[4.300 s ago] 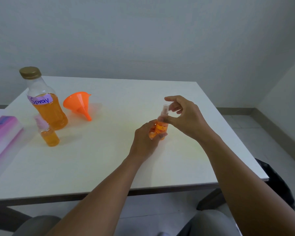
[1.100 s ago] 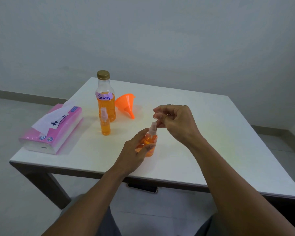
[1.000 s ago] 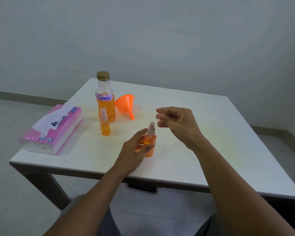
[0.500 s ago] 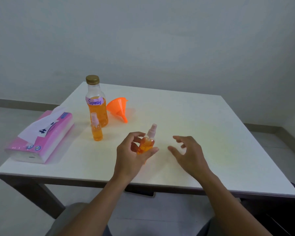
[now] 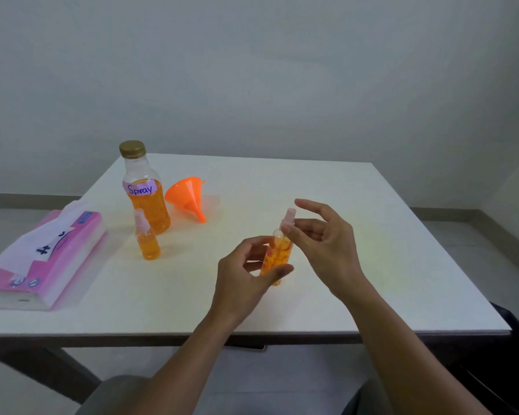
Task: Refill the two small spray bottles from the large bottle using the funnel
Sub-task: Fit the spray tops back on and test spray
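Note:
My left hand [image 5: 246, 274] grips a small spray bottle [image 5: 277, 253] of orange liquid with a flower print, tilted a little, just above the white table [image 5: 357, 250]. Its pale pink spray head points up and to the right. My right hand [image 5: 324, 244] is beside the spray head with fingers apart, its fingertips at the bottle's neck. A second small spray bottle [image 5: 147, 236] stands upright at the left. Behind it stands the large bottle [image 5: 144, 188], gold cap on, labelled "Spray", about half full of orange liquid. The orange funnel [image 5: 188, 196] lies on its side to the right of the large bottle.
A pink tissue pack [image 5: 42, 259] lies at the table's left edge. A grey wall rises behind the table. The table's front edge runs just under my forearms, with my knees below it.
My right hand let go of the spray head, dropped toward the table, then came back up to the bottle's neck. The left hand kept hold of the bottle and lifted it slightly. The camera shifted.

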Demonstrator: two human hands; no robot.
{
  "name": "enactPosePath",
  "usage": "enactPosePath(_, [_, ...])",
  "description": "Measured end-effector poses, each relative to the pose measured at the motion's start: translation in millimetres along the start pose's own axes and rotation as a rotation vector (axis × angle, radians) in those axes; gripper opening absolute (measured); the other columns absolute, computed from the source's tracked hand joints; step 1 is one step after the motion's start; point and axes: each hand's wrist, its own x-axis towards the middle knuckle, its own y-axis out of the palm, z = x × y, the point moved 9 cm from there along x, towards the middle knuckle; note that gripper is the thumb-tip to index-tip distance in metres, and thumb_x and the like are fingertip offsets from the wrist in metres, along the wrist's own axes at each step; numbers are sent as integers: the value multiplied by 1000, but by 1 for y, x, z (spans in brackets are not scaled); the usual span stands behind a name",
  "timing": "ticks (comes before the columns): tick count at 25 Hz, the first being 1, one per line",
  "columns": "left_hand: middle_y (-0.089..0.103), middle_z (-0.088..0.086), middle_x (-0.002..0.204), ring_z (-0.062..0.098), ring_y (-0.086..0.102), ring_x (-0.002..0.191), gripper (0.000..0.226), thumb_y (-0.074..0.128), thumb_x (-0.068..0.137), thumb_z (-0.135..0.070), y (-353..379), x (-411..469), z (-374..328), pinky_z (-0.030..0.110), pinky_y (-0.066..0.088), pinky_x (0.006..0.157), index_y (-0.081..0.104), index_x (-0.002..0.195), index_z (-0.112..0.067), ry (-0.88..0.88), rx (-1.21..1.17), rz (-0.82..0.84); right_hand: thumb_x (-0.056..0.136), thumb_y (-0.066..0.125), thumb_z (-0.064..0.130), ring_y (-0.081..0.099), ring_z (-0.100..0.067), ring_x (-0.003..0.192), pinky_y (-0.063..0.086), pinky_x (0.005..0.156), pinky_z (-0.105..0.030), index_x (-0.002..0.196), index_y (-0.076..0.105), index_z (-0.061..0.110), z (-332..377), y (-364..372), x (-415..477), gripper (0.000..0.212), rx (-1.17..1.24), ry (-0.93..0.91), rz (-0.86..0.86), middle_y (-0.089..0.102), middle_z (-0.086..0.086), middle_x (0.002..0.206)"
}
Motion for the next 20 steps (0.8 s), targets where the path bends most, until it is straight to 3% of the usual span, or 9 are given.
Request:
enactPosePath(3, [72,-14,96,8,69,86,56,88,64,-44,7,2,-9,30,62,72,67,114,-29,26,-24,-46,89,73,39,71,0,94,60,85,-25,126,55,45,-3,-2,-4,42,-21,-47,-26,72,21,101])
enactPosePath(5, [72,-14,91,9,69,82,59,89,60,-43,10,2,-20,26,60,66,67,112,-27,60,-45,-124,86,76,41,71,-3,96,60,83,-23,132,48,51,-6,3,-5,55,4,-44,39,71,21,103])
enactPosePath(9, [70,-16,101,4,68,88,73,90,58,-47,17,4,-25,16,57,73,59,121,-26,91,-13,-117,86,75,32,73,-13,101,60,89,-38,144,41,45,-11,-6,6,68,120,5,97,73,8,118])
enactPosePath(12, [71,-14,102,5,70,90,68,91,61,-43,26,5,-16,23,59,80,59,120,-28,49,-37,-15,91,68,26,73,-21,105,56,97,-45,148,35,39,-9,-15,12,67,199,-18,142,72,2,123])
enactPosePath(16, [74,-11,96,9,72,85,64,92,61,-36,30,3,-16,23,59,78,59,114,-27,20,-107,-27,95,64,28,73,-19,104,57,95,-38,150,29,42,-10,-11,11,66,175,-42,163,70,6,124])
enactPosePath(19, [76,-6,97,11,73,85,66,94,59,-30,41,5,-14,24,59,79,55,113,-26,-22,-193,25,96,65,24,73,-10,96,60,79,-24,147,25,47,-13,-6,14,69,94,-47,160,63,22,117])
enactPosePath(20, [75,-7,100,10,73,88,67,93,60,-31,44,5,-11,23,58,81,53,113,-27,-38,-186,58,98,63,22,74,-11,90,60,75,-24,147,22,46,-14,-7,17,68,79,-43,157,62,18,115])
